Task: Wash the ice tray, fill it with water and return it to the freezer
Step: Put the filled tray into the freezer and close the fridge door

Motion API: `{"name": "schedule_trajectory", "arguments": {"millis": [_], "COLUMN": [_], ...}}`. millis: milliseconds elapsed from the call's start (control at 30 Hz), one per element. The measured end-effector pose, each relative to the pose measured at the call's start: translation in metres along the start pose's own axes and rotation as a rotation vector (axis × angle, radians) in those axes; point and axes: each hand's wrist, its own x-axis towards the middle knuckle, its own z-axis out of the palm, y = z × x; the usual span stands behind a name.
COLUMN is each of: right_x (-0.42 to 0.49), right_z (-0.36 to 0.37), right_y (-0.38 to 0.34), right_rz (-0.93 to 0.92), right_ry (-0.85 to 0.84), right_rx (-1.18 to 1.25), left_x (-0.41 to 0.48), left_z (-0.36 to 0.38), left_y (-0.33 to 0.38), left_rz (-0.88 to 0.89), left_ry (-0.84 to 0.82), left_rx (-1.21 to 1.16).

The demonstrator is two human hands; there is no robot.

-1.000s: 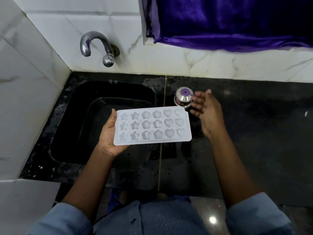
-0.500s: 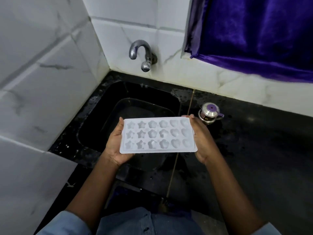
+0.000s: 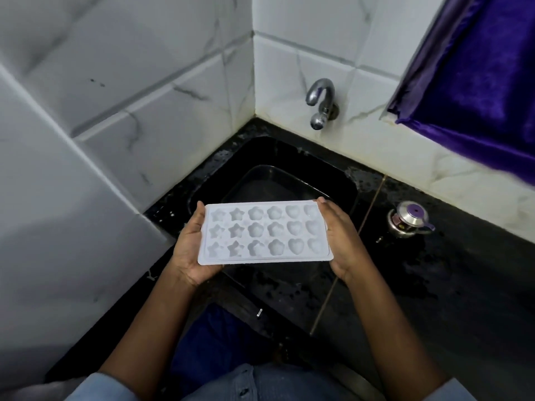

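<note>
Both hands clasp the ice tray [image 3: 265,231]: the left hand [image 3: 192,244] cups one short end, and the right hand [image 3: 341,241], free a second ago, now grips the other. The tray hangs over the front of the black sink [image 3: 351,183], below the dry tap [image 3: 320,105]. It looks steadied for washing or carrying. Its cavities face up and its long axis runs left to right.

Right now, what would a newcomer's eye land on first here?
The white ice tray with star, flower and heart cavities stands out at centre, held level by the left hand and right hand at its short ends, over the black sink. Behind it a chrome tap juts from the white tiled wall. A vivid purple curtain hangs at upper right, above a small steel container with a purple lid on the counter.
</note>
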Motion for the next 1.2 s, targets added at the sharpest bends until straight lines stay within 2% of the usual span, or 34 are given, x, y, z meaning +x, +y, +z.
{"name": "schedule_trajectory", "arguments": {"millis": [367,867,1200], "right_x": [-0.03,-0.064,-0.081], "right_z": [0.097,0.212,0.281], "right_y": [0.007,0.031,0.05], "right_rz": [0.071,0.096,0.079], "right_ry": [-0.226,-0.612,-0.987], "right_rx": [-0.069,-0.211,-0.342], "left_x": [-0.113,-0.23,-0.288], "left_z": [-0.055,-0.122,-0.134], "left_y": [0.016,-0.013,-0.052], "left_rz": [0.197,0.506,0.786], "left_ry": [0.08,0.298,0.483], "left_rx": [-0.144,-0.342,-0.481]}}
